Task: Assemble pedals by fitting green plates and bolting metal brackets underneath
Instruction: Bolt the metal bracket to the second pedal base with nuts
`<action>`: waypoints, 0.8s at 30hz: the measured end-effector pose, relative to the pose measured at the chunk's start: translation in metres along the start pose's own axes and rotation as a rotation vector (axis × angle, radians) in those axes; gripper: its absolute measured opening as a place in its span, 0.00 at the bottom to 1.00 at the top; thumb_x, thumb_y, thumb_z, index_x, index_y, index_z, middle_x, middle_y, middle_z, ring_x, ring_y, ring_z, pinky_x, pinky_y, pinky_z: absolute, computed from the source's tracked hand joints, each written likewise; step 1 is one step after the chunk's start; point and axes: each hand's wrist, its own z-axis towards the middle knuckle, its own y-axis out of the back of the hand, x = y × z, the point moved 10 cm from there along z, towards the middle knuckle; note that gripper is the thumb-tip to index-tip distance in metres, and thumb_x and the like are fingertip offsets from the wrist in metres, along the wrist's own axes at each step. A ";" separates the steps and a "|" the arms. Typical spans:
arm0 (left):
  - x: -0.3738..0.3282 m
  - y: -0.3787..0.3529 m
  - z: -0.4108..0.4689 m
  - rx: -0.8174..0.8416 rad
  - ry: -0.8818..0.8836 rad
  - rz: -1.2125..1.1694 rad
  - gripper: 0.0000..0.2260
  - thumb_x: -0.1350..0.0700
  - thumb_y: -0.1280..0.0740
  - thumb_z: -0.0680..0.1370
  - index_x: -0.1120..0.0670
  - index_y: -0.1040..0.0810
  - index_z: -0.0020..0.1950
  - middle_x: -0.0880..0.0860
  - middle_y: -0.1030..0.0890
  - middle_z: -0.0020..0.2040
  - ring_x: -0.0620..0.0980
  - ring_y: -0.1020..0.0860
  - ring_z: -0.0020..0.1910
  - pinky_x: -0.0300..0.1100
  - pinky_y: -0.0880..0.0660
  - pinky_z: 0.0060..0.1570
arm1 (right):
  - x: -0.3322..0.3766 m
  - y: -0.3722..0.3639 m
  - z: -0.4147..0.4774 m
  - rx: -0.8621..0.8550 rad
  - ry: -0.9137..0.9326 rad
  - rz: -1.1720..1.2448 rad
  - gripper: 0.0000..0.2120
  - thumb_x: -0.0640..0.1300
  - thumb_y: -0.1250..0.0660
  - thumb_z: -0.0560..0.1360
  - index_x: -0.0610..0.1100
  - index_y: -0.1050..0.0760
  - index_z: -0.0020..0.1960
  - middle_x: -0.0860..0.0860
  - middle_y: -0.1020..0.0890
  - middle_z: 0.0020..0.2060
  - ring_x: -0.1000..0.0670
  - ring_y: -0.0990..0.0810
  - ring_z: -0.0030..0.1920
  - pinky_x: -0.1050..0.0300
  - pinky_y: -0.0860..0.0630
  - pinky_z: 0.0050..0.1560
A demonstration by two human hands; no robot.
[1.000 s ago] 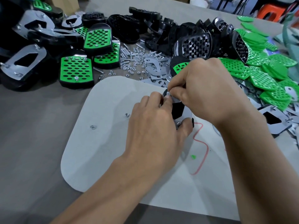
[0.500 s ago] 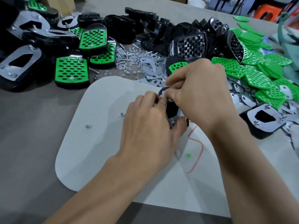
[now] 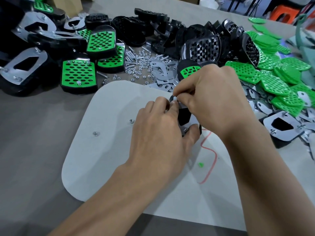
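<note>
Pedal (image 3: 184, 116) lies upside down on white mat (image 3: 110, 142), mid-bench (image 3: 34, 133). Left hand (image 3: 158, 133) grips pedal, thumb curled round near end. Right hand (image 3: 213, 99) pinches far edge of metal bracket (image 3: 183, 106).

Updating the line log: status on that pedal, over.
Left hand grips pedal, underside up, on white mat. Right hand pinches at bracket's far end. Two loose nuts left of hands, not in the way.

You have no text, label, brand or number to read here, neither on the pedal (image 3: 184, 116) in your grip nor on the parts heaped beyond it. The red line (image 3: 216, 156) on the white mat (image 3: 110, 133), just nearer you than the grip, is only a squiggle.
</note>
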 end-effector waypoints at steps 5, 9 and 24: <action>-0.002 0.002 0.001 -0.007 0.001 0.003 0.19 0.43 0.32 0.72 0.55 0.15 0.54 0.50 0.24 0.43 0.54 0.27 0.42 0.44 0.37 0.42 | -0.010 0.001 0.001 -0.020 -0.067 0.045 0.08 0.39 0.28 0.71 0.51 0.13 0.42 0.55 0.17 0.34 0.52 0.18 0.41 0.58 0.22 0.45; -0.003 0.002 0.001 0.001 -0.006 0.002 0.19 0.43 0.33 0.72 0.54 0.16 0.54 0.50 0.24 0.43 0.54 0.29 0.42 0.44 0.40 0.41 | -0.014 0.002 0.001 -0.037 -0.098 0.085 0.08 0.39 0.27 0.69 0.51 0.13 0.41 0.55 0.15 0.34 0.54 0.17 0.39 0.65 0.23 0.40; -0.001 -0.001 0.001 0.020 -0.001 0.015 0.19 0.43 0.33 0.73 0.53 0.16 0.56 0.50 0.24 0.44 0.54 0.27 0.44 0.46 0.33 0.42 | -0.026 0.000 0.000 -0.058 -0.143 0.174 0.05 0.44 0.22 0.65 0.51 0.16 0.32 0.59 0.19 0.28 0.60 0.20 0.33 0.69 0.27 0.33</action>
